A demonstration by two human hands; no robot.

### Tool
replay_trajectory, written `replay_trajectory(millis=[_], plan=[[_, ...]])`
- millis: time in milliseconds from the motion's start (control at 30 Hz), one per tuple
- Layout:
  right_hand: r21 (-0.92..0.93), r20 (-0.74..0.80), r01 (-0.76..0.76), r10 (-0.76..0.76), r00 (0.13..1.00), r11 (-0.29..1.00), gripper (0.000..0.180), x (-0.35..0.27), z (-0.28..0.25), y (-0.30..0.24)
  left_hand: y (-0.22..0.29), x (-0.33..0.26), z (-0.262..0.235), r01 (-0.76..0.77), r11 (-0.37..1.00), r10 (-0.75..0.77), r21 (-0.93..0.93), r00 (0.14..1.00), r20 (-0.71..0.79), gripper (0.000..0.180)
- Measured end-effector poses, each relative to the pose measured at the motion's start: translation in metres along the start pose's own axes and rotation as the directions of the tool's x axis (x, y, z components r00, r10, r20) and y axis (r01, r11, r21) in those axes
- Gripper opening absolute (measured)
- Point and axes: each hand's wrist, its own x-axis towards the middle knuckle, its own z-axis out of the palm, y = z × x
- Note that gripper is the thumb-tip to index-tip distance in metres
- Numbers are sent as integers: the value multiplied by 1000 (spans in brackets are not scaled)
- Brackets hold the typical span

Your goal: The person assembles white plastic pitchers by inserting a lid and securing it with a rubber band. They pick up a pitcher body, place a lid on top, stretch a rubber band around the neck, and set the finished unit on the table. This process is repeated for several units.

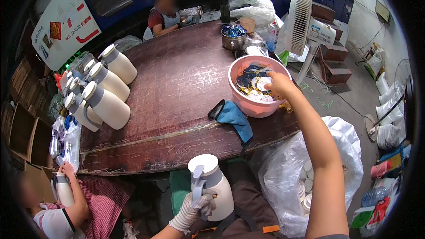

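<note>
Gloved left hand [193, 210] wrapped around handle of white thermos jug [213, 186] on lap, bare right hand [280, 84] reaching into pink bowl [248, 106] of tags, fingers' grip hidden

Your left hand [195, 210] grips a jug [211, 186] at six o'clock, in front of the desk [177, 84]. Your right hand [276, 84] sits in the bowl [254, 102] at two o'clock, on the desk's right edge. A cloth [232, 117] lies just left of the bowl, draped over the near edge. A cluster of jugs [104, 93] stands at ten o'clock along the desk's left side. A pot [233, 40] stands behind the bowl, at twelve o'clock. A fan [303, 24] stands to the right, off the desk. A bag [305, 177] sits at four o'clock, below the desk.
</note>
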Motion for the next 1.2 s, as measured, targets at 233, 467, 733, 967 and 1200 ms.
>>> replay_trajectory(millis=[233, 467, 733, 967, 1200], plan=[[-122, -44, 17, -23, 999, 992, 40, 30, 26, 3, 2, 13, -1, -21, 1000, 22, 17, 999, -31, 32], [149, -109, -31, 48, 993, 988, 21, 16, 1, -2, 4, 14, -8, -98, 995, 98, 37, 995, 1, 30], [427, -447, 179, 35, 894, 887, 24, 5, -20, -1, 2, 13, -11, -136, 990, 135, 40, 991, 21, 29], [983, 10, -24, 78, 997, 180, 54, -97, -1, -73, -14, 12, -18, -245, 952, 253, -184, 967, 21, 53], [904, 315, -297, -9, 949, 307, 21, -273, 108, -142, -38, 19, -41, -220, 937, 205, -271, 975, -80, 33]])
